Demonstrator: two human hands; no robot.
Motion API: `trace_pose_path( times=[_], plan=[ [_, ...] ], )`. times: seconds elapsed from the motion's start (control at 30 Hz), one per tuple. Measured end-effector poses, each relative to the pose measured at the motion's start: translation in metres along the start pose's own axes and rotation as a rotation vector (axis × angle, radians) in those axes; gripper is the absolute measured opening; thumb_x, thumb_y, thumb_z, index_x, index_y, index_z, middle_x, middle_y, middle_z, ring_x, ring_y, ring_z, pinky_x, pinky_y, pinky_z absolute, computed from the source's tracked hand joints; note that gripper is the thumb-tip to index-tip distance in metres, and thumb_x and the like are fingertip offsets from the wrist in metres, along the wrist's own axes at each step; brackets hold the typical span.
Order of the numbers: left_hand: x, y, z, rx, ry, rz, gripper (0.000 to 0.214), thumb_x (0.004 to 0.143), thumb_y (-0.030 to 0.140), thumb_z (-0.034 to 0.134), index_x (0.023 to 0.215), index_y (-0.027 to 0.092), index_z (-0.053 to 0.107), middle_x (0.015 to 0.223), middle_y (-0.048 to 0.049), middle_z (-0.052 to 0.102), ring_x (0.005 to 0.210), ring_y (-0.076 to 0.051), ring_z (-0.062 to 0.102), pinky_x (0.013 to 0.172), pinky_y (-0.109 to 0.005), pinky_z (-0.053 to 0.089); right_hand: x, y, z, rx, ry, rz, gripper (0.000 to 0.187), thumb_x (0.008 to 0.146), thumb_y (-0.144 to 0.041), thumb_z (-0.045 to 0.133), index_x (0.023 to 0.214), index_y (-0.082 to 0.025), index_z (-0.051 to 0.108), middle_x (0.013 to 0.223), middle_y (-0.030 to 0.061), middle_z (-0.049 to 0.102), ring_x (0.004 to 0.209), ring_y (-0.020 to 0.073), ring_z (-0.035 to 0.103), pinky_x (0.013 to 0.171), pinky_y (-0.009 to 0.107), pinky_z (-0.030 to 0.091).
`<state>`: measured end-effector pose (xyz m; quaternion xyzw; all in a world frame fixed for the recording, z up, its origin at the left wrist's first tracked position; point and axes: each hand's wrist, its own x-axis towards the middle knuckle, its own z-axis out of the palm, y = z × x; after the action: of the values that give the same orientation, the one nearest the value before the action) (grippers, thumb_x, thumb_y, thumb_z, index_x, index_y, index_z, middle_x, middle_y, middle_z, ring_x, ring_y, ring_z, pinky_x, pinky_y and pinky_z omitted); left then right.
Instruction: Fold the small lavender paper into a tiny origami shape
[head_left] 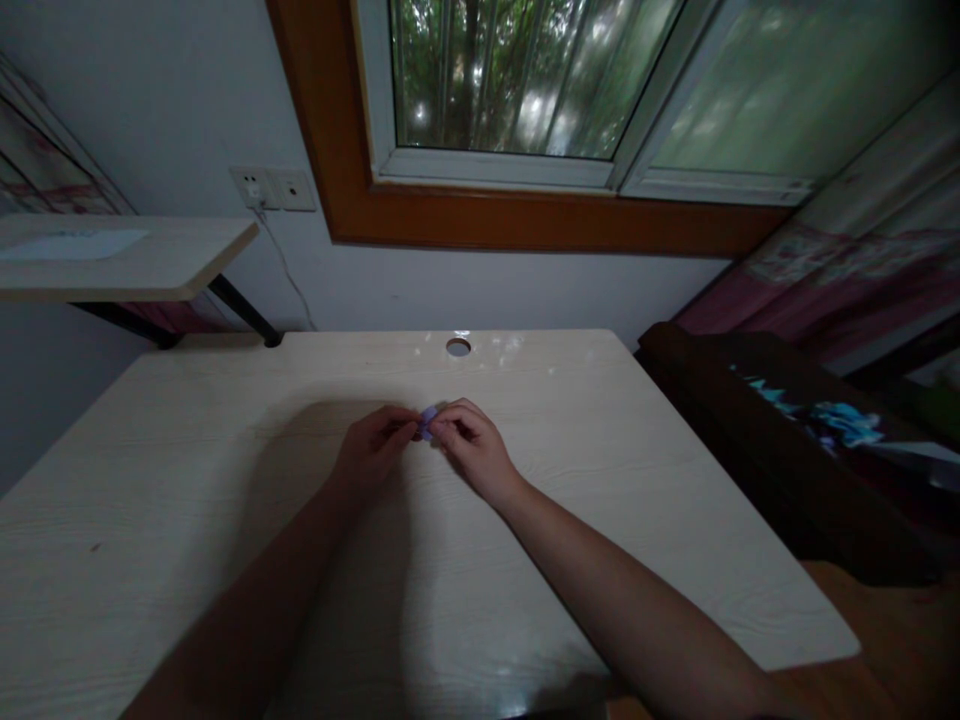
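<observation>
Apparently mid-handling: small pale-purple piece [428, 420] of unclear material, pinched at both sides.
Left hand [379, 440] and right hand [474, 445] close fingertips on it, over the pale wood-grain desk [637, 490], nearer than its round hole [458, 347]; fingers hide its shape, so what's done or left can't be told.
</observation>
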<state>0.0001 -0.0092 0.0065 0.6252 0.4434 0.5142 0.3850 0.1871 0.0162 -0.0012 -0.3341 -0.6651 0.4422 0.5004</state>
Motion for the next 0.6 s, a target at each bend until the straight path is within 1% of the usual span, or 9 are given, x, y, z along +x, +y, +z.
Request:
trace_pose_path(
  times=[0.1, 0.3, 0.43, 0.6],
  plan=[
    [0.0, 0.0, 0.001, 0.025, 0.013, 0.029, 0.019, 0.085, 0.034, 0.068, 0.094, 0.018, 0.071, 0.086, -0.0051, 0.072, 0.078, -0.016, 0.068, 0.074, -0.027, 0.056, 0.001, -0.001, 0.0, -0.018, 0.012, -0.002, 0.015, 0.087, -0.038, 0.067, 0.087, -0.024, 0.071, 0.086, 0.0031, 0.059, 0.075, 0.015, 0.057, 0.065, 0.029, 0.046],
    [0.001, -0.007, 0.001, 0.048, 0.013, 0.015, 0.022, 0.08, 0.035, 0.074, 0.095, 0.019, 0.07, 0.089, -0.0044, 0.074, 0.081, -0.016, 0.07, 0.08, -0.029, 0.058, 0.002, -0.003, 0.0, -0.023, 0.013, -0.033, 0.007, 0.083, -0.032, 0.072, 0.083, -0.025, 0.074, 0.087, 0.0038, 0.062, 0.081, 0.0173, 0.058, 0.069, 0.031, 0.046],
    [0.001, -0.011, 0.002, 0.065, 0.024, 0.008, 0.023, 0.079, 0.036, 0.075, 0.094, 0.019, 0.071, 0.089, -0.0047, 0.074, 0.081, -0.017, 0.071, 0.08, -0.03, 0.058, 0.001, 0.0, 0.0, -0.036, 0.021, -0.032, 0.007, 0.084, -0.031, 0.072, 0.086, -0.026, 0.074, 0.089, 0.0039, 0.063, 0.079, 0.0165, 0.057, 0.069, 0.03, 0.046],
    [0.001, -0.011, 0.002, 0.053, 0.031, -0.014, 0.021, 0.08, 0.035, 0.074, 0.093, 0.02, 0.072, 0.089, -0.005, 0.074, 0.082, -0.018, 0.07, 0.08, -0.03, 0.057, 0.0, -0.001, 0.0, -0.048, 0.032, -0.004, 0.014, 0.083, -0.034, 0.072, 0.094, -0.026, 0.073, 0.09, 0.0031, 0.062, 0.071, 0.0134, 0.054, 0.068, 0.029, 0.046]
  ],
)
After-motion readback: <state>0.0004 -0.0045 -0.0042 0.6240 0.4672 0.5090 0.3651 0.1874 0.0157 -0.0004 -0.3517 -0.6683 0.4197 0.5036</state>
